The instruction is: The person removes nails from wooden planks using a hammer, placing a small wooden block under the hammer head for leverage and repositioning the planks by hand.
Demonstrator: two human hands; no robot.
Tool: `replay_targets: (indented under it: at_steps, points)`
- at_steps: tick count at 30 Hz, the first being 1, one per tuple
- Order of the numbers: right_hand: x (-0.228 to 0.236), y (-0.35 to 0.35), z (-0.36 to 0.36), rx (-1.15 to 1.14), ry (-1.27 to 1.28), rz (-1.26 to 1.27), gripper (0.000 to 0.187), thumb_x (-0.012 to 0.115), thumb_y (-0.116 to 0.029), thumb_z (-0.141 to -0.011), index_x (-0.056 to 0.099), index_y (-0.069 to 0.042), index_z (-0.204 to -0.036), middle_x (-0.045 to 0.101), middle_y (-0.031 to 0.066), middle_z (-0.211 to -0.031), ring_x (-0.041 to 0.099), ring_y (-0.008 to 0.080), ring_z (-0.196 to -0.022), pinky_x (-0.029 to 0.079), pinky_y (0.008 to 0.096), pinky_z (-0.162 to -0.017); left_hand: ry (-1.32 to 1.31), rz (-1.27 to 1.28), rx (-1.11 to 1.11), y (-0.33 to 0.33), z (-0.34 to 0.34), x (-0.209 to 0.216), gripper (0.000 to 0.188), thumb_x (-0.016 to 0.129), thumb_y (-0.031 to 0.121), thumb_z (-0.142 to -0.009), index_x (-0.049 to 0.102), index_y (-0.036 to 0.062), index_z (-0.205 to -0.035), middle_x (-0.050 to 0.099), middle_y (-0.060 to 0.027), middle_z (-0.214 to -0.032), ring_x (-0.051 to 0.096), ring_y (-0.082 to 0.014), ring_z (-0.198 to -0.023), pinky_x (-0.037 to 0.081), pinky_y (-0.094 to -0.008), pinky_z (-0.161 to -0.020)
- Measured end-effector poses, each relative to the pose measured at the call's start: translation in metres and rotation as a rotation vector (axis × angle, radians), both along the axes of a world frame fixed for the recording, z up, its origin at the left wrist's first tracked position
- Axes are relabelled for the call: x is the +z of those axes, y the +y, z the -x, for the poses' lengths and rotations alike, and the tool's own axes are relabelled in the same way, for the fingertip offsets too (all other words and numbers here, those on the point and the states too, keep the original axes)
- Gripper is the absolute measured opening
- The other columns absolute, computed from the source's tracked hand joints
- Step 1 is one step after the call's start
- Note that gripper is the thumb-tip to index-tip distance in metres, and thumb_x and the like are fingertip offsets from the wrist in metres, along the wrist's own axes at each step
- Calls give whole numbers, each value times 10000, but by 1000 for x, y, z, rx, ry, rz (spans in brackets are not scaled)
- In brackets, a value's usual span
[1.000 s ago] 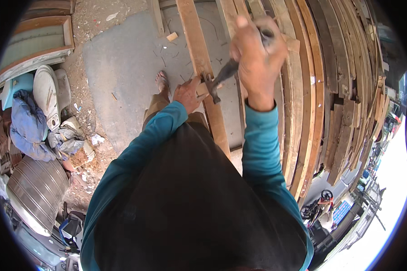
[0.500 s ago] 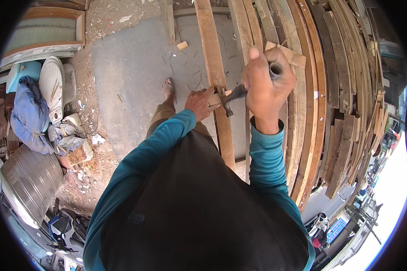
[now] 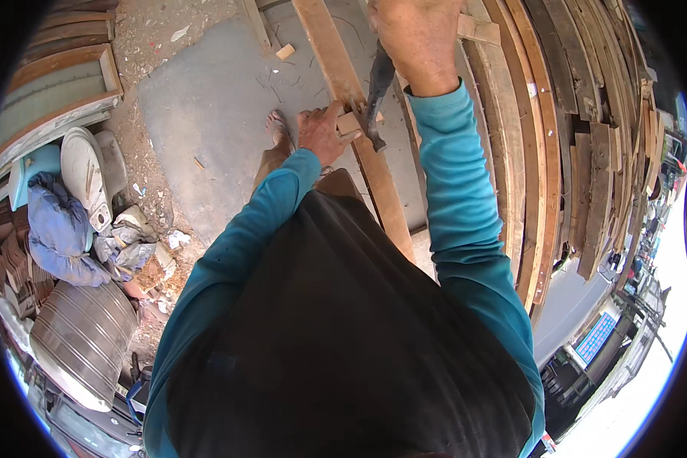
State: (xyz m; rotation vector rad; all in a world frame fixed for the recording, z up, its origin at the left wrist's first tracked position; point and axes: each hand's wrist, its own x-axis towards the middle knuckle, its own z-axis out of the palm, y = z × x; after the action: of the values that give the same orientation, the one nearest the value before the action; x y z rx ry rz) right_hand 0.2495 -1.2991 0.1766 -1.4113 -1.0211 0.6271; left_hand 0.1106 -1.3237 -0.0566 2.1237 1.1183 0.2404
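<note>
right hand (image 3: 418, 40) clenches a hammer (image 3: 379, 85), left hand (image 3: 320, 136) pinches a block (image 3: 348, 124).

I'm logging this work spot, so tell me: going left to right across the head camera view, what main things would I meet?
Blue bundle, the person's foot, left hand, hammer, right hand, stacked planks.
</note>
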Motion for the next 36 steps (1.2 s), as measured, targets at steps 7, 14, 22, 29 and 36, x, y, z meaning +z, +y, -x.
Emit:
replay_targets:
  at_steps: [7,14,22,29,36]
  points:
    - [-18,-34,19,44,113,-346,330,644,-164,-991,426,-83,-758,470,31,-533,380,65,-442,326,257,-416,9,-89,49,22,22,-17,512,733,450,-878,577,96,-1215,665,-150,-1075,594,-342,-1061,355,-458,-988]
    - [10,-23,17,-83,152,-203,335,688,-203,-949,466,-88,-726,419,-11,-552,392,80,-471,335,266,-447,-134,-62,-19,-4,26,-12,505,768,332,-863,549,31,-1204,630,-187,-1104,574,-392,-1093,451,-496,-944]
    - [-7,-9,12,18,-102,-316,327,694,-254,-953,551,-43,-750,534,2,-588,473,76,-539,363,262,-492,-129,-58,100,-5,21,-10,456,760,282,-856,547,60,-1193,642,-190,-1093,590,-407,-1076,458,-517,-942]
    - [1,-3,0,-72,-251,-289,202,706,-174,-879,614,-12,-802,568,39,-608,563,119,-612,438,303,-565,-127,-19,1,-21,-3,-16,400,758,252,-855,527,43,-1108,665,-227,-1016,623,-452,-990,496,-526,-868]
    - [-6,-108,-24,-88,10,-407,212,715,-106,-872,581,-50,-717,573,-9,-649,499,58,-590,385,243,-525,-161,-83,-28,-19,-33,-12,446,776,260,-838,502,39,-1113,663,-234,-1014,615,-444,-1008,486,-534,-867]
